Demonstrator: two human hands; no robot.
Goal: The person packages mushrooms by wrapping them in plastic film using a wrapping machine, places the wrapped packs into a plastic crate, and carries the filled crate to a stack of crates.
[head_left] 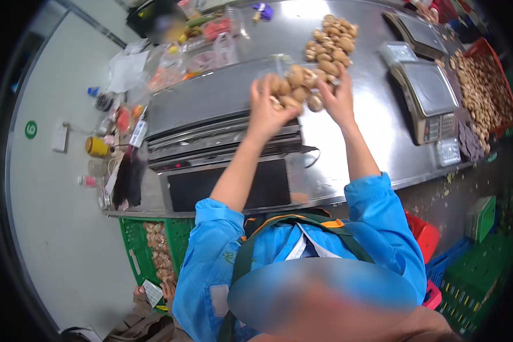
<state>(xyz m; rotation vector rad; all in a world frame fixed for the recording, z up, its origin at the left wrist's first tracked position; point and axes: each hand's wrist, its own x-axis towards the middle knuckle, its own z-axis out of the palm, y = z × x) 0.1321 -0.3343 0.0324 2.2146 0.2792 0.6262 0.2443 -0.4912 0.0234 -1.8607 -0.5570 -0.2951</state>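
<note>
Brown mushrooms [300, 93] lie in a loose cluster between my two hands, over the right end of the wrapping machine [205, 97] and the steel beside it. My left hand [268, 113] curves round the left side of this cluster, fingers on the far side and thumb along the near side. Against its right side is my right hand [337, 101], thumb and fingertips bent around mushrooms there. A longer heap of mushrooms [330, 40] stretches away across the steel table [370, 114], just beyond my right fingertips.
Two scales [433, 88] [419, 34] and clear trays [398, 52] stand at right, beside a red crate [510, 108] with many small mushrooms. Bags and bottles crowd the left. Below, another person's hand [168, 289] is by a green crate [132, 245] of packed mushrooms.
</note>
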